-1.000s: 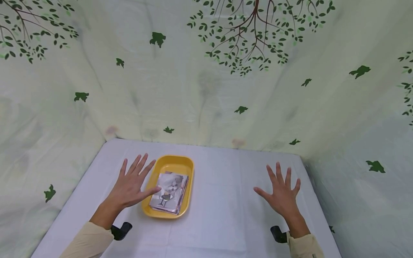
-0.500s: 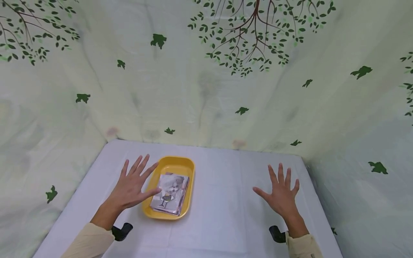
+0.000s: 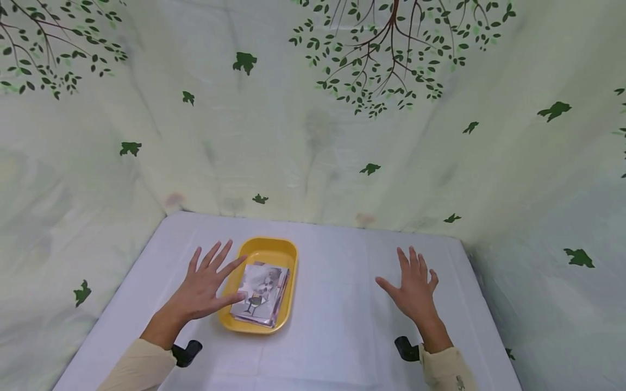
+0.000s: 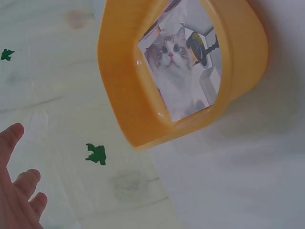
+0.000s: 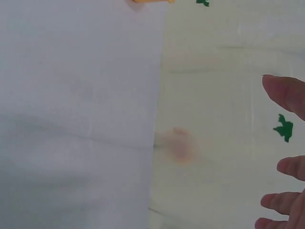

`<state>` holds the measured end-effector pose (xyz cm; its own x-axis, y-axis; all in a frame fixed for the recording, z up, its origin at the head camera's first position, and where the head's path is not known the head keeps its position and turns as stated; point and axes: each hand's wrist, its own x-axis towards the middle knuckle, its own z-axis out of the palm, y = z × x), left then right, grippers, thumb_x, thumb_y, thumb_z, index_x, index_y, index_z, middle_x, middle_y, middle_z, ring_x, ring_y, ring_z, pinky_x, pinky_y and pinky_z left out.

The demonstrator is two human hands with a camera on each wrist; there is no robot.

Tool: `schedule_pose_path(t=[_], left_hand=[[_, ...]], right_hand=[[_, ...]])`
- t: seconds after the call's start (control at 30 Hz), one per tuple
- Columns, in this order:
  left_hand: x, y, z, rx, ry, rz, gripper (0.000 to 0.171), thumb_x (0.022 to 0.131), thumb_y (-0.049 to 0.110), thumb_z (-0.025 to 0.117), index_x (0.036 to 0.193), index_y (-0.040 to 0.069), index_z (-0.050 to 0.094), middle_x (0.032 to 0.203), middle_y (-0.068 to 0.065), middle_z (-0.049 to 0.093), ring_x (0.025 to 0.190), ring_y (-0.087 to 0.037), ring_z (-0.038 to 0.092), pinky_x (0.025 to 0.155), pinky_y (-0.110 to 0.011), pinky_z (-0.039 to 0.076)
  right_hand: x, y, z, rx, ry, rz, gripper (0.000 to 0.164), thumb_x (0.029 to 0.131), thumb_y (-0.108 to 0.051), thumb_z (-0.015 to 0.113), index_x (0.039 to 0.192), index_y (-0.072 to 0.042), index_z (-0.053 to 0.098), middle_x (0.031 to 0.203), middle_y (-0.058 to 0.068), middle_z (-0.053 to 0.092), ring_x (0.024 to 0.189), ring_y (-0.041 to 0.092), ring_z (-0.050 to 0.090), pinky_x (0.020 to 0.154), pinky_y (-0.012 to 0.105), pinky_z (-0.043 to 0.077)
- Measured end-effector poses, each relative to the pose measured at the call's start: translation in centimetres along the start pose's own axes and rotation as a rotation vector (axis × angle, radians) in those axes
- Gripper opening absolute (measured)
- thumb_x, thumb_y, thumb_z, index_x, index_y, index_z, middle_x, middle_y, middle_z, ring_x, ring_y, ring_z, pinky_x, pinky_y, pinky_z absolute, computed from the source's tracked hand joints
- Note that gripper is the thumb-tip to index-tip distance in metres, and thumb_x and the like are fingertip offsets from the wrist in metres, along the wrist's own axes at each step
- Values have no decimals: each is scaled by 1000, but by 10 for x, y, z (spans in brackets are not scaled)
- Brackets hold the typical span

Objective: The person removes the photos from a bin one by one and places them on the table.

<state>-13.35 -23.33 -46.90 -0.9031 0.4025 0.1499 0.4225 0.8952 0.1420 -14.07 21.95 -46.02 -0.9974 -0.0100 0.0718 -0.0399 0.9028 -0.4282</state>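
A yellow tray (image 3: pixel 290 282) with rounded corners lies on the white table, left of its middle. Inside is a small stack of picture cards (image 3: pixel 259 296); the top one shows a cat, seen closer in the left wrist view, where the same cards (image 4: pixel 176 76) lie in the tray (image 4: pixel 245 52). My left hand (image 3: pixel 201 290) is spread over the tray's left side, its thumb overlapping the cards in the head view, and it holds nothing. Off to the right, my right hand (image 3: pixel 413 290) hovers with fingers spread and nothing in it.
The white tablecloth (image 3: pixel 337 304) stretches between the two hands. Pale curtains (image 3: pixel 313 141) with printed branches and green leaves enclose the table at the back and both sides. A black wrist mount (image 3: pixel 187 353) shows below the left hand, another mount (image 3: pixel 407 348) below the right.
The right hand has moved a little left, and its fingers are slightly less spread. The left hand is nearly still; tray and cards have stayed put as the view shifts slightly.
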Motion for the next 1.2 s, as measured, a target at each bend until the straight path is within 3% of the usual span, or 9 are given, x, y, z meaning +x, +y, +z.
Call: schedule_pose_path(t=[0.33, 0.63, 0.83, 1.2], left_hand=[[-9, -5, 13, 7, -20, -22, 80, 79, 63, 59, 145, 20, 44, 159, -14, 18, 142, -42, 11, 113, -60, -4], [-20, -17, 39, -1, 82, 54, 80, 80, 64, 57, 143, 17, 45, 157, -16, 22, 139, -42, 21, 110, -61, 13], [-28, -21, 56, -15, 83, 61, 79, 78, 61, 62, 141, 15, 47, 154, -19, 26, 137, -43, 24, 109, -60, 15], [-36, -23, 85, -39, -10, -27, 77, 83, 55, 61, 143, 10, 46, 154, -20, 25, 139, -41, 24, 111, -60, 13]], right_hand=[[22, -31, 38, 108, 29, -86, 84, 84, -46, 68, 148, -5, 33, 153, 23, 25, 140, 41, 22, 103, 67, 14], [41, -72, 80, 170, 9, -181, 76, 83, -45, 70, 144, -9, 42, 148, 16, 38, 136, 36, 33, 104, 61, 24], [52, -98, 105, 218, -55, -215, 68, 84, -41, 71, 140, -9, 47, 143, 14, 44, 133, 32, 38, 108, 55, 26], [66, -150, 148, 155, -250, -317, 60, 87, -42, 67, 137, -13, 52, 138, 4, 50, 126, 23, 44, 111, 43, 32]])
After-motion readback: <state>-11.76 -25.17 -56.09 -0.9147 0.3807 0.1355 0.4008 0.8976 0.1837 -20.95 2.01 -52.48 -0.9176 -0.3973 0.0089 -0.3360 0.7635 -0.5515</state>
